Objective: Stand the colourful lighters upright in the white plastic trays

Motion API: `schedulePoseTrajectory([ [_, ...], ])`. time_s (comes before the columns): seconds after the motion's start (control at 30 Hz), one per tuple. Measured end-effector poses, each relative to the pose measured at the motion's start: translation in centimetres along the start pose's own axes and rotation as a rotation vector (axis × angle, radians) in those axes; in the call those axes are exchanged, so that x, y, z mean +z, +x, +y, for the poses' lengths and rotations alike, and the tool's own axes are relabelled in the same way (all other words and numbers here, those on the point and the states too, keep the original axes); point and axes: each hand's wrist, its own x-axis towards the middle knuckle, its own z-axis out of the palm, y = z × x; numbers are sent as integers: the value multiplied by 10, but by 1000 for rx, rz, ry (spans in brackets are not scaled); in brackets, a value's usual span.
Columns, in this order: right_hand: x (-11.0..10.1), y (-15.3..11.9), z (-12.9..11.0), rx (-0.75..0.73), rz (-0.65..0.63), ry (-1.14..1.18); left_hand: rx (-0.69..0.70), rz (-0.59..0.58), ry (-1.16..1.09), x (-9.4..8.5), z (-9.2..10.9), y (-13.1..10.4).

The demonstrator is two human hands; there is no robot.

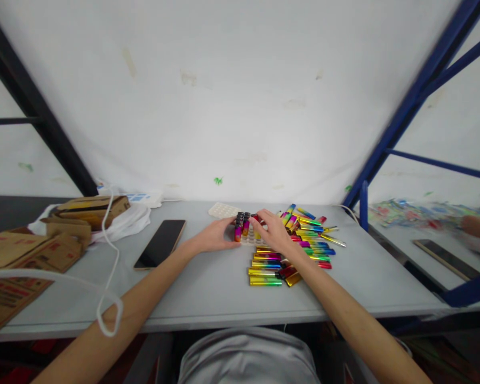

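Note:
A pale tray (248, 241) lies on the grey table (208, 288), with several colourful metallic lighters (242, 225) standing upright in it. My left hand (218, 234) rests against the tray's left side, fingers curled at the standing lighters. My right hand (272, 228) reaches over the tray's right part, its fingertips on a lighter with a red top (255, 217). A loose pile of rainbow-coloured lighters (294, 248) lies flat right of the tray and under my right wrist.
A second pale tray (223, 210) lies behind. A dark phone (160, 244) lies left of my hands. Cardboard boxes (32, 250), a white bag and a white cable (108, 266) crowd the left. Another person's hand (478, 226) works at a neighbouring table beyond a blue frame (404, 112).

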Motion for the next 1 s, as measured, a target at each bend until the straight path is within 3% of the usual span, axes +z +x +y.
schedulePoseTrajectory([
  [0.4, 0, -1, -5, 75, -220, -29, -10, 8, 26, 0, 0, -1],
  [0.83, -5, 1, -9, 44, -331, -104, 4, 20, 19, 2, -5, -1],
  [1.0, -4, 1, -7, 50, -305, -277, -9, 3, 33, 2, -4, -1],
])
